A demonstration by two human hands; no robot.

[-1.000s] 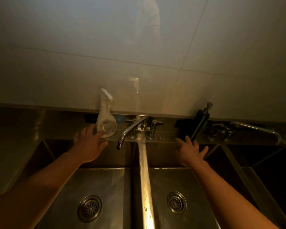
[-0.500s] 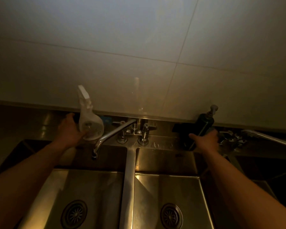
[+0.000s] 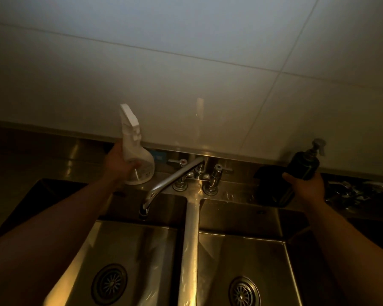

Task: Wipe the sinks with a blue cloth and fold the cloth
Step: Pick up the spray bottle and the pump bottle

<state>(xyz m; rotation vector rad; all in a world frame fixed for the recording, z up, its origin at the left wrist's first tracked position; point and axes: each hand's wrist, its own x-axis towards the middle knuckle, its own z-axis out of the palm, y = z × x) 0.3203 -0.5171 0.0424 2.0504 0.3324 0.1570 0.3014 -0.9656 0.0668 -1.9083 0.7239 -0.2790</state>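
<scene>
Head view: two steel sinks, left [image 3: 128, 239] and right [image 3: 241, 250], sat side by side below the arms, split by a divider [image 3: 190, 250], with a drain [image 3: 110, 283] in the left one. Blue patch [image 3: 159, 156] sat on the back ledge just behind the spray bottle [image 3: 135, 155]; too dim to confirm it was the cloth. Left hand [image 3: 117, 166] gripped the white spray bottle, fingers curled round its body, nozzle tilted up-left. Right hand [image 3: 307, 188] gripped a dark pump bottle [image 3: 301, 173], fingers wrapped round the lower body, pump leaning right. Faucet spout [image 3: 164, 184] angled over the left sink, between the two hands. Tiled wall [image 3: 186, 74] behind.
</scene>
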